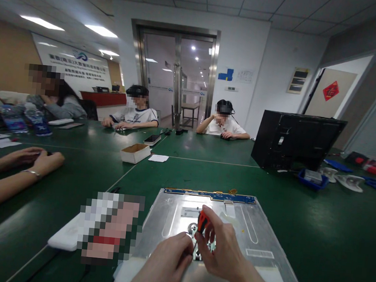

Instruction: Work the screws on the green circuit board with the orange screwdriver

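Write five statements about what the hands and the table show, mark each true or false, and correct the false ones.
1. The right hand holds a tool with an orange-and-black handle. True.
2. The left hand holds the phone at the far side of the table. False: it is over the metal panel, close to the tool.
3. A blue circuit strip runs along the panel's far edge. True.
4. The small open box stands to the right of the large black casing. False: it stands to the left of it.
5. A blue tray sits near the casing. True.
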Available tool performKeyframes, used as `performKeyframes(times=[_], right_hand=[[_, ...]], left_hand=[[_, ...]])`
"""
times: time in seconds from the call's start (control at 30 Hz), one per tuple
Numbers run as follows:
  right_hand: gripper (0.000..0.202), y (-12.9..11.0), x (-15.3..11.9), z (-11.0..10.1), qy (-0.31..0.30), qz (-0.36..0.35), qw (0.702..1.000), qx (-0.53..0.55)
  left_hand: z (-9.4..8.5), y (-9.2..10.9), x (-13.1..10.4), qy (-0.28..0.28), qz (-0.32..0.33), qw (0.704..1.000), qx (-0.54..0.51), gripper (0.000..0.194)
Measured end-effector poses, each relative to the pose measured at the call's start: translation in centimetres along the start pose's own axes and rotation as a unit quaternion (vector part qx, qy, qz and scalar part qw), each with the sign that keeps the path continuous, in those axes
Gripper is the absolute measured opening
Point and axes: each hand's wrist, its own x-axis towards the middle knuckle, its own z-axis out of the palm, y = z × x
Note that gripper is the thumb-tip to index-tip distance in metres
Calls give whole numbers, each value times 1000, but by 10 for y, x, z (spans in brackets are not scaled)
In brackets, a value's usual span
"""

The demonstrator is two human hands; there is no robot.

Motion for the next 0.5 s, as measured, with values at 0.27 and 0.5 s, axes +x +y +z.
performKeyframes(times=[0.27, 0.5], right_hand=[[46, 0, 1, 2, 21, 3, 999, -24], [44, 0, 1, 2, 17, -1, 1000, -17]], left_hand=[[1, -1, 1, 9, 9, 1000, -17, 17], [3, -1, 0, 12, 13, 1000, -8, 20]])
